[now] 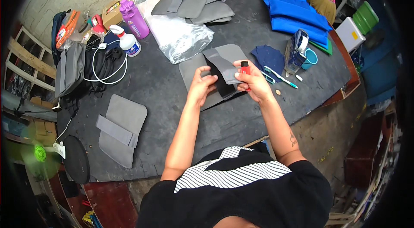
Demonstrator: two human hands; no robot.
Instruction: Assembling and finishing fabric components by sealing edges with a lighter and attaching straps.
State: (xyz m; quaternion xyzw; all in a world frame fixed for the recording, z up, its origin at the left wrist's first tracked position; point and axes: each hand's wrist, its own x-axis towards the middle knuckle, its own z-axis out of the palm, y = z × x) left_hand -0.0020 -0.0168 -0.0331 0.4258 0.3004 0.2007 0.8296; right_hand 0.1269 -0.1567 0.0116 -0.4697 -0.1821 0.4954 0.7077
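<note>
In my right hand [258, 85] is a red lighter [245, 70] with a black top, and the same fingers meet the edge of a grey fabric strap [224, 67]. The strap stands lifted off a flat grey fabric piece [230, 51], showing a dark underside. My left hand [201, 85] is at the strap's other side, its fingers curled but apart, with nothing visible between them. Another grey panel [189, 70] lies partly under this work. To the left rests a similar grey piece with a strap [118, 129].
More grey pieces [194, 6] and a clear plastic bag [185, 38] lie behind. A purple bottle [133, 19] and spray bottle [127, 42] stand left. Toothbrushes [282, 77], navy fabric pieces [268, 60], a blue cup [309, 58] and blue bags [297, 14] are right.
</note>
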